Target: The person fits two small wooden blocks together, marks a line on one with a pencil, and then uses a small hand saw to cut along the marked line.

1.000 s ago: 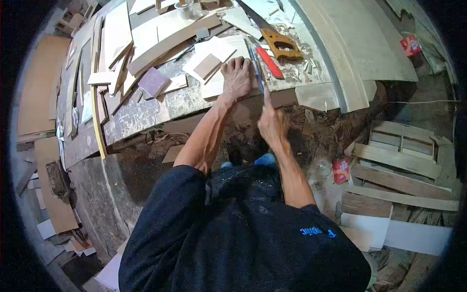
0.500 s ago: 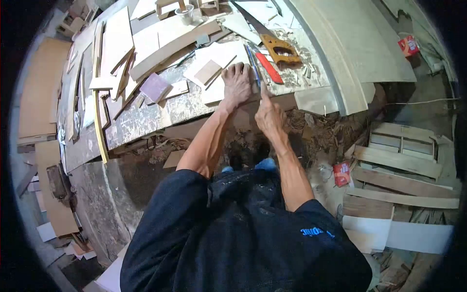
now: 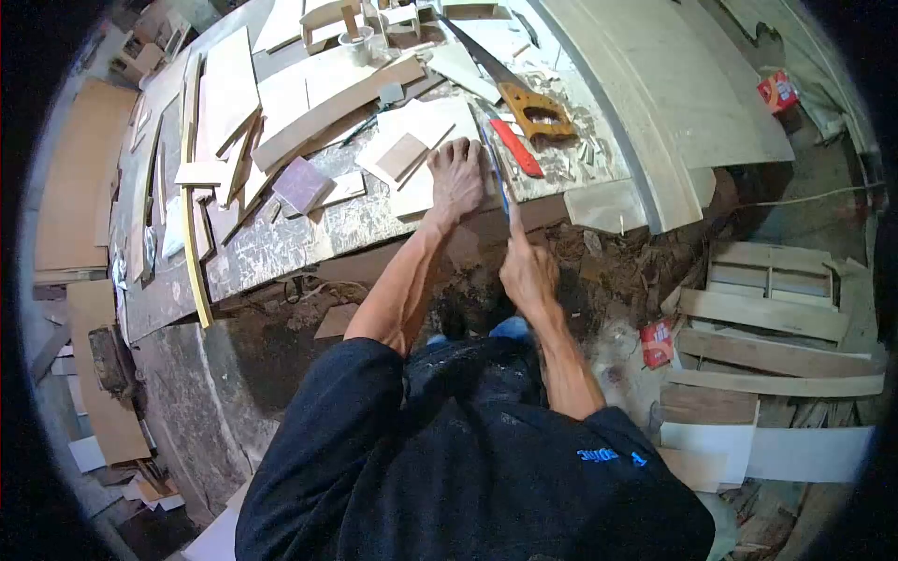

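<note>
My left hand (image 3: 456, 178) lies on the right part of a pale board (image 3: 416, 190) at the bench's front edge, its fingers slightly spread and bent. Just right of it, my right hand (image 3: 530, 276) is closed around the near end of a long, thin tool (image 3: 505, 183) with a blue edge. The tool points away from me and runs beside the board's right edge; its grip is hidden in my fist. A small wooden square (image 3: 402, 156) rests on the board. To the right of the tool lie a red-handled tool (image 3: 516, 148) and a handsaw (image 3: 538, 112) with a yellow-brown handle.
The workbench (image 3: 271, 248) bears wood strips, a purplish block (image 3: 302, 186) and a plastic cup (image 3: 356, 42). Large curved panels (image 3: 655, 84) stand at the right. Wooden frames and boards (image 3: 762, 313) lie on the floor at lower right, near a red packet (image 3: 657, 343).
My right hand has drawn back toward me with the thin tool, showing more of its length. My left hand stays on the board. The view has shifted slightly.
</note>
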Tool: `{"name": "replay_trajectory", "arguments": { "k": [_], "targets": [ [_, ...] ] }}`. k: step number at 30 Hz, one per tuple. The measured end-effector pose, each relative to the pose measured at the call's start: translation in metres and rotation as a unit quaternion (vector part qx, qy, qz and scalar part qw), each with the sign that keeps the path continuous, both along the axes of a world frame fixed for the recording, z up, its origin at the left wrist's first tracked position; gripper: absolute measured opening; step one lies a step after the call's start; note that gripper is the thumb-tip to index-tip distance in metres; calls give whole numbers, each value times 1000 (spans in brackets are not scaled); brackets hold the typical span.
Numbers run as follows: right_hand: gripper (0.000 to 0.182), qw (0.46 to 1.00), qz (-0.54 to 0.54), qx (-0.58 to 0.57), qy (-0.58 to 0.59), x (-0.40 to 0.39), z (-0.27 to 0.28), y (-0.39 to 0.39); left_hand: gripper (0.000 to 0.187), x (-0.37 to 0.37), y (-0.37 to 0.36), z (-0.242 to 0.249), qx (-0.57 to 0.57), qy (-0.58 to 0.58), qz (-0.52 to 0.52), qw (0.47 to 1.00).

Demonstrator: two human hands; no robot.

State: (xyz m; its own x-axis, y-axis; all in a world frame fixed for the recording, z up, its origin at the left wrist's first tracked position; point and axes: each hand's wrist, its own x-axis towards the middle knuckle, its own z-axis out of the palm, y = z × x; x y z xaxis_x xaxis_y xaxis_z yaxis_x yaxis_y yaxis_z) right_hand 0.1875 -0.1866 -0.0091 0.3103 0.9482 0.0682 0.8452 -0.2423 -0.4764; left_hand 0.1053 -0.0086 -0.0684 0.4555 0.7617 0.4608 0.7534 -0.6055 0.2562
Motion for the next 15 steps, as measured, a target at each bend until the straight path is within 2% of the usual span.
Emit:
{"name": "replay_trajectory", "arguments": {
  "k": [3,5,7,8,11,15],
  "targets": [
    [67,996,-13,-82,16,1,8,-4,42,-3,-1,-7,7,0,-3,1000],
    [66,999,-7,-51,-10,10,-9,23,42,-1,2,-6,8,0,-6,1000],
    [67,1000,0,-7,-13,6,-2,49,40,-2,-1,-4,14,-4,-4,1000],
    [66,997,-13,-74,12,6,4,48,40,-2,-1,-2,11,-3,-5,1000],
    [66,995,-18,-77,61,2,6,9,39,0,2,-4,25,-2,-3,1000],
    [66,994,-25,-102,39,4,8,0,39,-2,0,-8,19,8,-3,1000]
  ]
}}
